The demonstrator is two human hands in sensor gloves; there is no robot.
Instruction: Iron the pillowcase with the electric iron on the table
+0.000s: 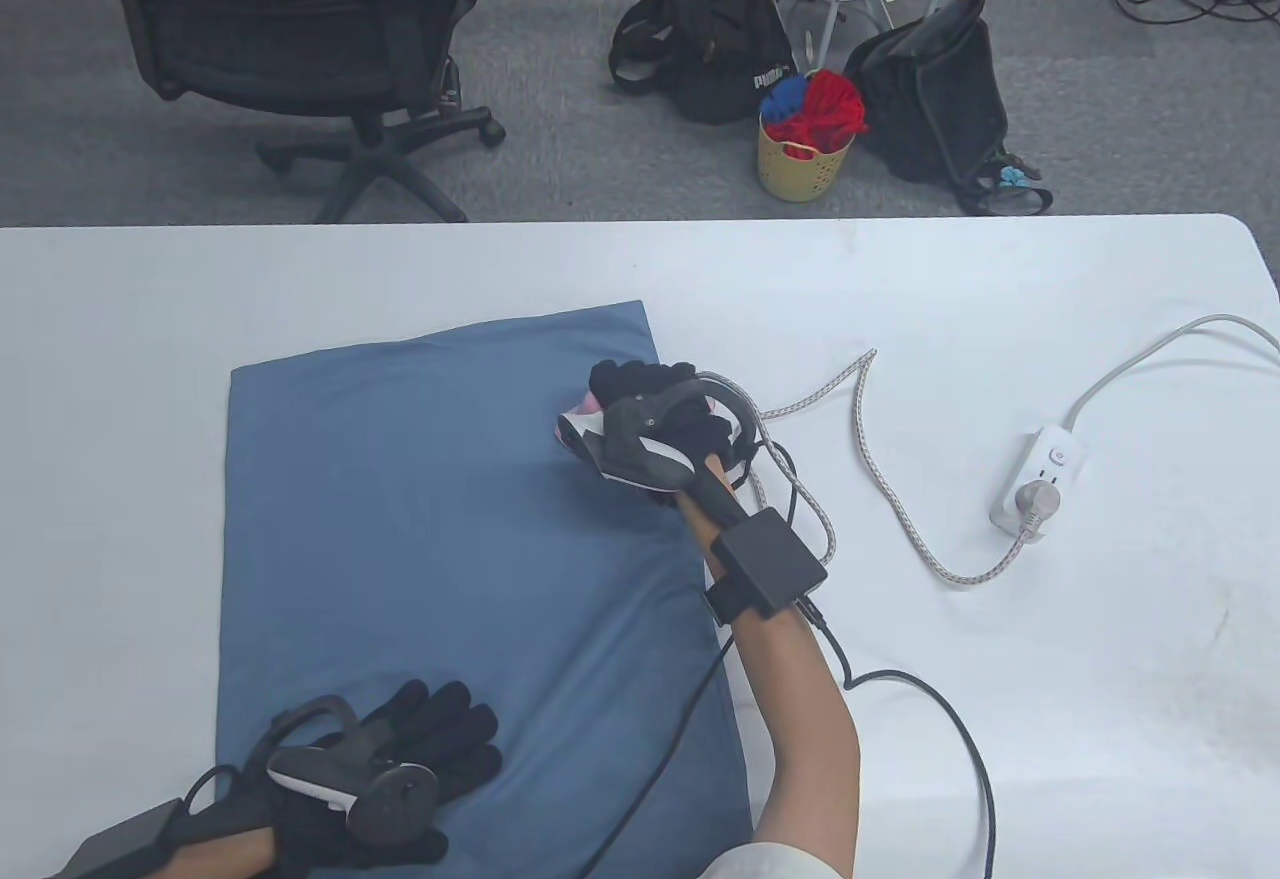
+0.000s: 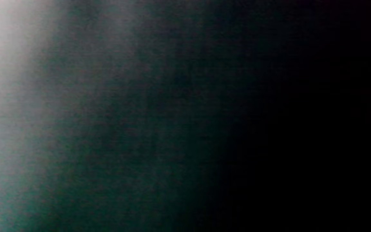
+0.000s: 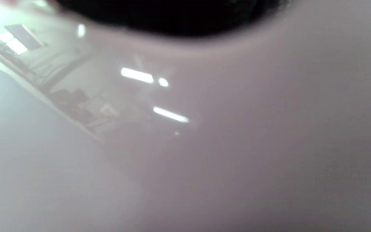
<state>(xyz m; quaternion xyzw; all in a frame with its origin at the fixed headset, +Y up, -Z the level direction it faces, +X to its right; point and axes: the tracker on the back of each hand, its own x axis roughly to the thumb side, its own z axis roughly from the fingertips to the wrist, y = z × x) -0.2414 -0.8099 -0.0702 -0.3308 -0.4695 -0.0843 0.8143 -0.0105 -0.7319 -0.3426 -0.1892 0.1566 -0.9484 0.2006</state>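
Blue pillowcase (image 1: 450,539) flat on white table (image 1: 1000,719), lengthwise toward the far edge, with a slightly puffed upper right corner. Left hand (image 1: 400,769) palm down on the pillowcase's near left corner, fingers spread flat and pressing the cloth, holding nothing. Right hand (image 1: 655,424) at the pillowcase's right edge, near the far corner, fingers curled around the handle of a small pink and white iron (image 1: 578,424); nose of the iron toward the pillowcase's middle, sole on the cloth as far as can be seen, most of the body hidden under glove and tracker. Braided cord (image 1: 880,479) from behind the right hand, out to the right of the pillowcase in a loop over the table, ending at a plug in a white power strip (image 1: 1040,479), well to the right of the pillowcase. Black glove cables beside the right forearm, down along the pillowcase's right edge. Left wrist view almost wholly dark, only a pale glow at its left side, nothing readable. Right wrist view filled by a blurred glossy pale surface with reflected ceiling lights, a dark shape at the top edge. Beyond the pillowcase's far side, on the floor: office chair (image 1: 300,49), black bags (image 1: 720,39), yellow basket (image 1: 805,164) with red and blue contents.
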